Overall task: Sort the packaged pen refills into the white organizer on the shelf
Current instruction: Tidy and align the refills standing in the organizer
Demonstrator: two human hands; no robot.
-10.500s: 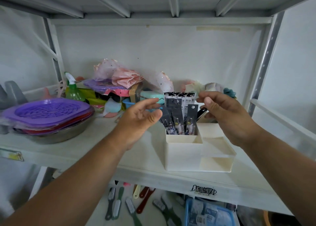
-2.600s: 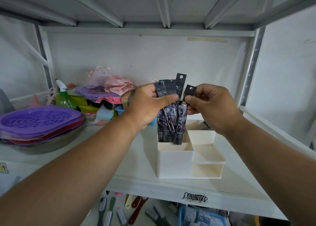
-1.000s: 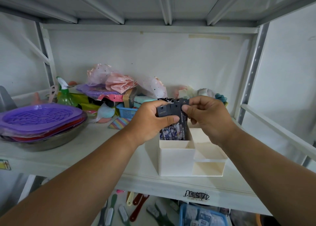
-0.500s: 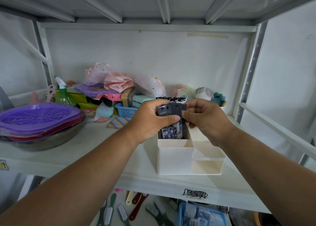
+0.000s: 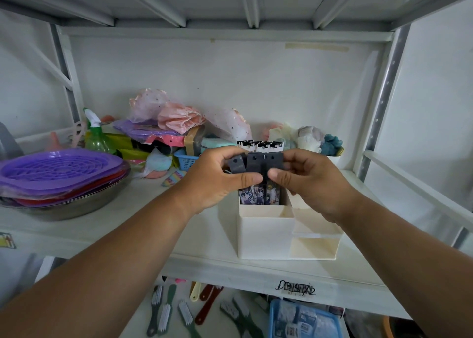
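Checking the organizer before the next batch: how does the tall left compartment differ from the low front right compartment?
The tall left compartment stands higher than the low front right compartment and opens upward. It holds upright dark refill packs, pinched at their tops by the left hand and right hand; the low one shows nothing inside and neither hand touches it. Both belong to one white organizer.
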